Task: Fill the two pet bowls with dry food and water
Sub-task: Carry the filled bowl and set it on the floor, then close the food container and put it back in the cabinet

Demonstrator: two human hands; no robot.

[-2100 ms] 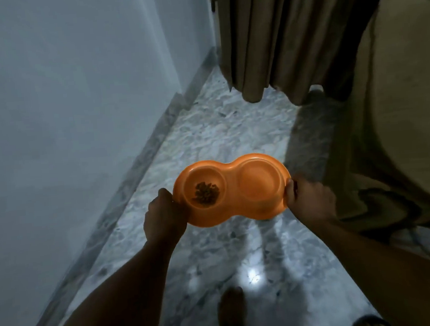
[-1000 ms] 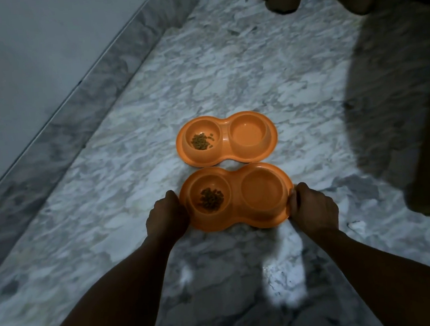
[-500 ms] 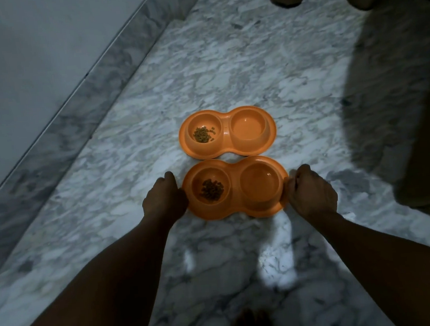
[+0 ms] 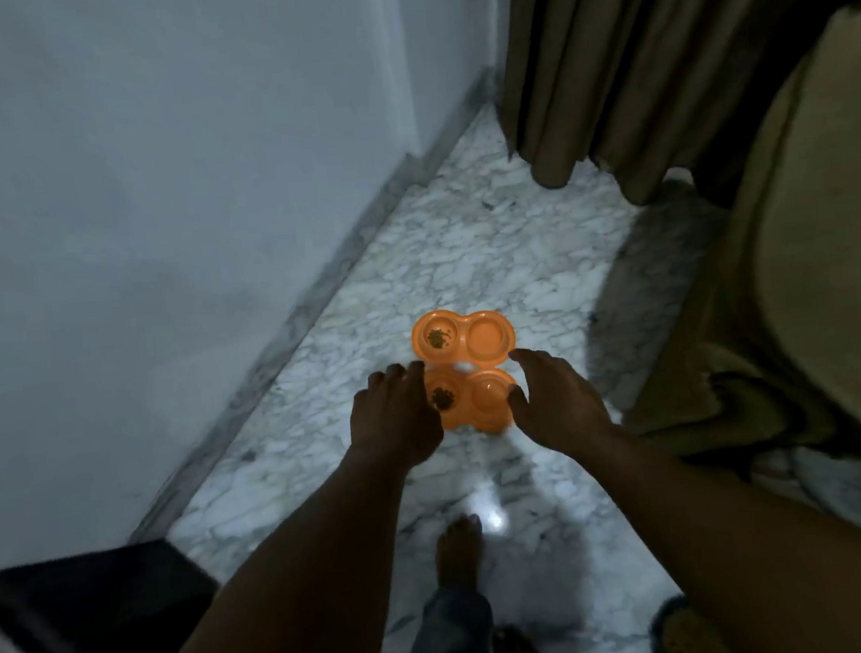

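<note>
Head view: near double bowl [image 4: 488, 399] crosswise.

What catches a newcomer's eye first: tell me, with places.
Two bright orange double bowls stand out on the marble floor: the far bowl and the near bowl, each with kibble in its left well. The left hand and right hand are open at the near bowl's ends.

Marble floor [image 4: 464, 251]; pale wall [image 4: 150, 193] left; brown curtain [image 4: 628, 53] far corner; cloth-draped furniture [image 4: 800, 271] right; black object [image 4: 95, 610] near-left.
</note>
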